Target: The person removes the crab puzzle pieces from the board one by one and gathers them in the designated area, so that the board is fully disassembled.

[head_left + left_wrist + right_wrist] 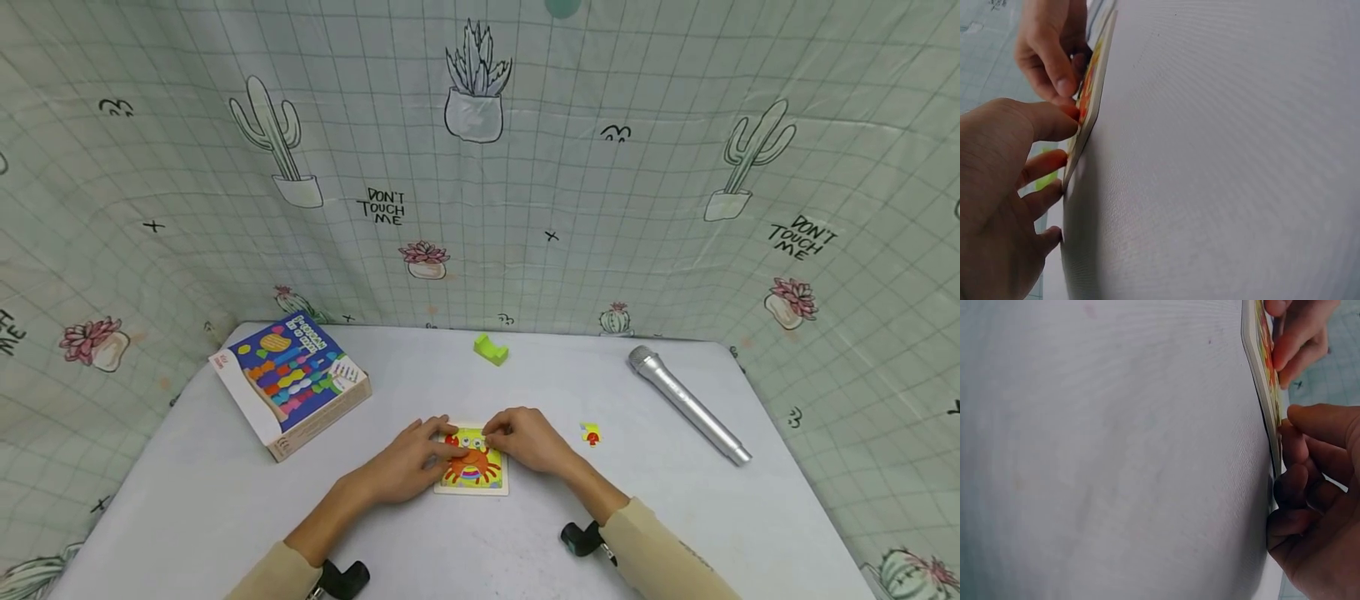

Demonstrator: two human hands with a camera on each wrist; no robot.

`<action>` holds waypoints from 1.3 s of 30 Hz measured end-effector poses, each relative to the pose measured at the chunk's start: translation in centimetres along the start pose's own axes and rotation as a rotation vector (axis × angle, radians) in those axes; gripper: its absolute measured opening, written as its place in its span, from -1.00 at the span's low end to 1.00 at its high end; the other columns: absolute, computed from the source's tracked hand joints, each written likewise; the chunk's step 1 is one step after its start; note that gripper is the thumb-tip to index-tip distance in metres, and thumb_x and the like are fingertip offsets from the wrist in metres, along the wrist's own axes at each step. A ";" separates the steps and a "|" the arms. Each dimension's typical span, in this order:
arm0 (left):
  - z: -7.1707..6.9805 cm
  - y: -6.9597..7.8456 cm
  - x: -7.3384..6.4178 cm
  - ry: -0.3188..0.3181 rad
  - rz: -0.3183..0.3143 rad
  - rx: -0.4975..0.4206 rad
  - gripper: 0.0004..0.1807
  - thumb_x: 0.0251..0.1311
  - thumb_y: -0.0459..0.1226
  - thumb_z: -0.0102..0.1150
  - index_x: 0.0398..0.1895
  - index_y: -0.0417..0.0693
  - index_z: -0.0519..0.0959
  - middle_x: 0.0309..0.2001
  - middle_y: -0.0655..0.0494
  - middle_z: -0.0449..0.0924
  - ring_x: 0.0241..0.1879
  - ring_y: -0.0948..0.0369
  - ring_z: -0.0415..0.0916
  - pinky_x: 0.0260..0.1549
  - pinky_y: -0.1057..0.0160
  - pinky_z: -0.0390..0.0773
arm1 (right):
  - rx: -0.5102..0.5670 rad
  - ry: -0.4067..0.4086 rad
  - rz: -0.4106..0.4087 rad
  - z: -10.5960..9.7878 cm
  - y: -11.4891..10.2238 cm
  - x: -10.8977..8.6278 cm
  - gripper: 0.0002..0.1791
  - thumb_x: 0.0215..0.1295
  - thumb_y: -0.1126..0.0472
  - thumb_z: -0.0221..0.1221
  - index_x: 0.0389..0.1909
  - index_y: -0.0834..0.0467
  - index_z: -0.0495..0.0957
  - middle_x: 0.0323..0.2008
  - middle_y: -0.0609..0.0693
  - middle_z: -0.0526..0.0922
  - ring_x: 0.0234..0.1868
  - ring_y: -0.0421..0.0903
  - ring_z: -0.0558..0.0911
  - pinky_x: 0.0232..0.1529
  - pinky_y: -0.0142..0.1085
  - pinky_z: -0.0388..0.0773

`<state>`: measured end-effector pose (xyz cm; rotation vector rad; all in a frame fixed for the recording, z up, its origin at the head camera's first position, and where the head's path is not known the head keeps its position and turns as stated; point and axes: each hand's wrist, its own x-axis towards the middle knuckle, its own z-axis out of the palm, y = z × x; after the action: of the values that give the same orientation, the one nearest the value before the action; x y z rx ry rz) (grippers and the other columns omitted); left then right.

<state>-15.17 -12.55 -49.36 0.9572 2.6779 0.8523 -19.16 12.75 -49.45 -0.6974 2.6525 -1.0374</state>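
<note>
A small square crab puzzle (472,477) with a pale rim lies flat on the table, an orange crab on yellow. My left hand (408,461) rests at its left side with fingers stretched over the board; its thumb and fingertips touch the edge and top in the left wrist view. At the upper right corner, my right hand (531,442) has curled fingers, thumb and index fingertips pinching at the puzzle (1263,375). What lies between those tips is mostly hidden. A loose red and yellow puzzle piece (591,434) lies right of the right hand.
A blue and white game box (288,375) stands at the back left of the white table (420,542). A bright green block (491,349) with a curved notch sits at the back middle. A silver microphone (690,406) lies slanted on the right. Patterned cloth surrounds the table.
</note>
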 end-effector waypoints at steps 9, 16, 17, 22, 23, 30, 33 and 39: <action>0.1 -0.1 0.0 0.014 -0.009 0.038 -0.61 0.35 -0.30 0.14 0.19 0.17 0.67 0.31 0.01 0.42 0.50 -0.08 0.12 0.40 -0.30 0.04 | 0.006 -0.002 0.014 0.2 -0.1 0.3 -0.93 0.30 0.18 0.28 -0.27 0.06 0.71 -0.46 -0.20 0.62 -0.39 -0.24 0.52 -0.31 -0.33 0.46; 0.2 0.0 0.2 0.014 -0.006 0.050 -0.60 0.34 -0.31 0.15 0.20 0.19 0.66 0.31 0.00 0.42 0.49 -0.08 0.14 0.40 -0.27 0.08 | -0.025 0.009 0.023 0.2 -0.2 0.4 -0.96 0.30 0.18 0.29 -0.31 0.05 0.69 -0.48 -0.21 0.59 -0.42 -0.24 0.51 -0.34 -0.33 0.44; 0.2 0.0 0.2 0.011 -0.009 0.053 -0.60 0.34 -0.31 0.15 0.20 0.19 0.66 0.31 0.00 0.42 0.49 -0.08 0.14 0.40 -0.27 0.08 | -0.030 0.009 0.024 0.2 -0.2 0.4 -0.96 0.30 0.18 0.29 -0.32 0.04 0.69 -0.48 -0.21 0.59 -0.43 -0.24 0.51 -0.34 -0.33 0.44; 0.4 0.0 0.2 0.004 -0.029 0.056 -0.60 0.36 -0.29 0.13 0.20 0.20 0.66 0.31 0.04 0.41 0.50 -0.05 0.11 0.41 -0.27 0.04 | -0.037 0.010 0.026 0.3 -0.2 0.5 -0.95 0.30 0.18 0.28 -0.34 0.04 0.68 -0.48 -0.21 0.60 -0.43 -0.24 0.50 -0.35 -0.34 0.43; 0.4 0.0 0.2 0.002 -0.031 0.052 -0.60 0.36 -0.29 0.13 0.20 0.21 0.65 0.32 0.04 0.41 0.51 -0.05 0.10 0.42 -0.27 0.03 | -0.034 0.009 0.031 0.3 -0.3 0.5 -0.95 0.30 0.18 0.28 -0.35 0.05 0.69 -0.49 -0.20 0.60 -0.44 -0.24 0.50 -0.36 -0.34 0.43; 0.3 0.0 0.3 0.001 -0.039 0.054 -0.60 0.36 -0.29 0.15 0.21 0.24 0.65 0.32 0.03 0.40 0.51 -0.05 0.11 0.41 -0.26 0.06 | -0.015 0.010 0.065 0.3 -0.4 0.6 -0.94 0.29 0.18 0.29 -0.37 0.06 0.69 -0.51 -0.19 0.59 -0.45 -0.23 0.50 -0.37 -0.34 0.42; 0.2 0.0 0.3 -0.001 -0.043 0.051 -0.60 0.36 -0.29 0.14 0.21 0.23 0.65 0.33 0.02 0.40 0.51 -0.06 0.10 0.41 -0.26 0.05 | -0.005 0.002 0.076 0.3 -0.5 0.7 -0.93 0.29 0.18 0.29 -0.36 0.06 0.69 -0.50 -0.19 0.60 -0.45 -0.23 0.50 -0.36 -0.34 0.43; 0.2 0.1 0.3 -0.005 -0.046 0.045 -0.59 0.35 -0.31 0.14 0.21 0.22 0.65 0.33 0.02 0.40 0.51 -0.05 0.11 0.41 -0.25 0.06 | 0.015 -0.010 0.098 0.3 -0.4 0.7 -0.94 0.29 0.18 0.29 -0.34 0.07 0.70 -0.50 -0.19 0.61 -0.45 -0.23 0.52 -0.34 -0.33 0.45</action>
<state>-15.25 -12.20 -49.45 0.9017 2.7145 0.7824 -19.53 11.98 -49.36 -0.5618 2.6379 -1.0238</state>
